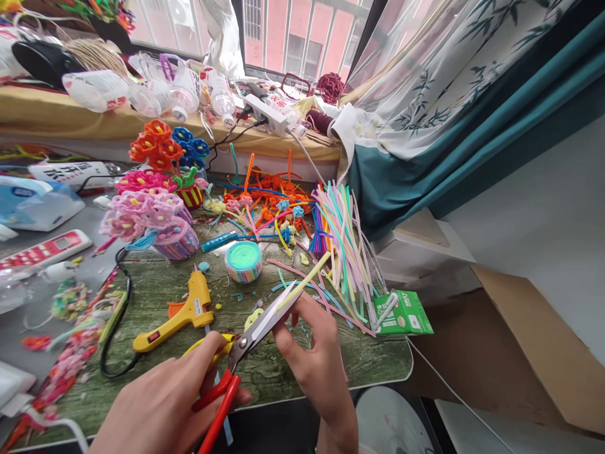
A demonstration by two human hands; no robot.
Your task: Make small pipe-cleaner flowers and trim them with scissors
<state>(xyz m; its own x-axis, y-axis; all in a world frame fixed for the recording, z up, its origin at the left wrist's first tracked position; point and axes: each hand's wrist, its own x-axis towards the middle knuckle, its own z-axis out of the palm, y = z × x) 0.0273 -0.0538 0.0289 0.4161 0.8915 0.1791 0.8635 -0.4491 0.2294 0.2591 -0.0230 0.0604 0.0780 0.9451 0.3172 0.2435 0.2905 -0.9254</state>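
Observation:
My left hand (165, 391) grips a pair of scissors (255, 331) with red handles. The blades point up and to the right, slightly parted. A pale yellow pipe cleaner (312, 277) lies along the blade tips, with my right hand (316, 353) closed on its lower part. Something yellow (222, 347) shows between the left fingers and the pivot, partly hidden. Behind the blades lies a small yellow pipe-cleaner piece (254, 318). A yellow hot glue gun (189, 309) rests left of the scissors. A striped round pot with a green top (243, 260) stands beyond them.
Bundled pastel pipe cleaners (345, 246) lie at the right beside a green packet (406, 313). Pipe-cleaner flowers in pots (174, 236) stand at the left. Orange pieces (269, 195) heap at the back. Bottles (182, 94) line the sill. An open cardboard box (534, 334) is at right.

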